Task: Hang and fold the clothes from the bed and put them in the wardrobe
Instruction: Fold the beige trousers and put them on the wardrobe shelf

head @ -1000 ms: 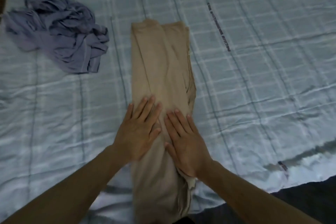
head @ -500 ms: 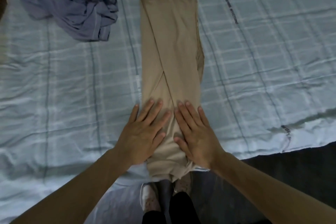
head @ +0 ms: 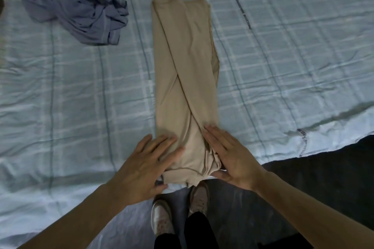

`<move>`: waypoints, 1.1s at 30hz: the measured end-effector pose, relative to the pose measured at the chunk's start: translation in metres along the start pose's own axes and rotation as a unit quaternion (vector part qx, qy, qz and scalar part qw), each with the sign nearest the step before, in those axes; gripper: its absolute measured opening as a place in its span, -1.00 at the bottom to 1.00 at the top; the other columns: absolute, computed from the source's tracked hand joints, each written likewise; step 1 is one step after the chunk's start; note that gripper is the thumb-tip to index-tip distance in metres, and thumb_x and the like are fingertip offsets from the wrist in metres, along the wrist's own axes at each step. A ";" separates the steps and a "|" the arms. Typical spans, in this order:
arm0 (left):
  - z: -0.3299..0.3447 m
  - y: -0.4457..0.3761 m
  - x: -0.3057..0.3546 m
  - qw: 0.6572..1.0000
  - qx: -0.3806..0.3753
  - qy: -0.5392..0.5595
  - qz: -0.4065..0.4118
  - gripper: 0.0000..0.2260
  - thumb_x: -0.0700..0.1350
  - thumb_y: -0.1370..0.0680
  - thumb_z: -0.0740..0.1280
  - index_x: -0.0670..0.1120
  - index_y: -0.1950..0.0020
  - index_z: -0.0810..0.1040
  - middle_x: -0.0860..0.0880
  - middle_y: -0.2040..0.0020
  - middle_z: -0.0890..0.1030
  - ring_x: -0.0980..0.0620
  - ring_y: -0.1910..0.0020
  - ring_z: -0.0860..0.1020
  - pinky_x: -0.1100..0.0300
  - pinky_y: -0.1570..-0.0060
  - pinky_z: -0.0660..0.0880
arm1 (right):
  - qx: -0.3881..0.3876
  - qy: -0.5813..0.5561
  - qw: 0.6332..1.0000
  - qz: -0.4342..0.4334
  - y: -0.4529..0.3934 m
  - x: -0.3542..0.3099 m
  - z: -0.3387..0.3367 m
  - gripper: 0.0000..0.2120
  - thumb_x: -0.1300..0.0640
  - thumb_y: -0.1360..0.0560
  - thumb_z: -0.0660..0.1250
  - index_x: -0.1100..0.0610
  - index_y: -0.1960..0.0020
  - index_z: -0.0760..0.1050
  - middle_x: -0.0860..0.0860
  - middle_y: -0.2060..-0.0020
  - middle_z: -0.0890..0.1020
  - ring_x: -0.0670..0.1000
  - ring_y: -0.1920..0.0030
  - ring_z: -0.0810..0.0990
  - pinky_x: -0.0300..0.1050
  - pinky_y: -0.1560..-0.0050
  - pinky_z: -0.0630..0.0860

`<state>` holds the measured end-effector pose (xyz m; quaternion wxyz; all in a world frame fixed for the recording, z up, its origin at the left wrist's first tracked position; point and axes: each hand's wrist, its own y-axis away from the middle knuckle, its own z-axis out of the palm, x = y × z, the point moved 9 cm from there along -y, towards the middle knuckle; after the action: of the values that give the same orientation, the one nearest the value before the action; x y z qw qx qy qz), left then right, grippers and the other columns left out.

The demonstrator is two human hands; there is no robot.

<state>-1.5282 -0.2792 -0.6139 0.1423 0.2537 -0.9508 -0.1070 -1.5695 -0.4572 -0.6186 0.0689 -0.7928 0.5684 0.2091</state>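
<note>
Long tan folded garment (head: 185,79) laid lengthwise away on bed (head: 60,97) | near end flanked by left hand (head: 144,170), right hand (head: 232,157) | grip: fingers spread flat, nothing pinched

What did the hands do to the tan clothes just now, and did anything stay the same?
Both hands slid back along the long folded tan garment to its near end. The left hand and right hand have moved apart and now lie on that end's two sides by the bed's edge. Neither has lifted it. The crumpled blue-grey garment on the pale blue checked bedcover looks untouched, and the tan garment keeps its folded shape.
</note>
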 end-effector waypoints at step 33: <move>-0.217 -0.095 -0.122 0.895 0.345 0.233 -0.159 -0.68 -0.23 -0.35 0.31 -0.03 -0.08 0.53 0.08 0.06 0.56 0.04 0.11 0.52 0.08 0.14 0.49 | 0.230 -0.218 0.944 0.093 -0.137 0.067 -0.202 -0.75 0.33 -0.47 0.34 0.11 -0.11 0.54 -0.10 0.12 0.59 -0.14 0.17 0.53 -0.17 0.10 0.50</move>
<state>-1.3138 -0.3254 -0.4635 0.2441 0.4525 -0.8146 0.2686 -1.3732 -0.5382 -0.4814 0.3518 -0.6339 0.6436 0.2453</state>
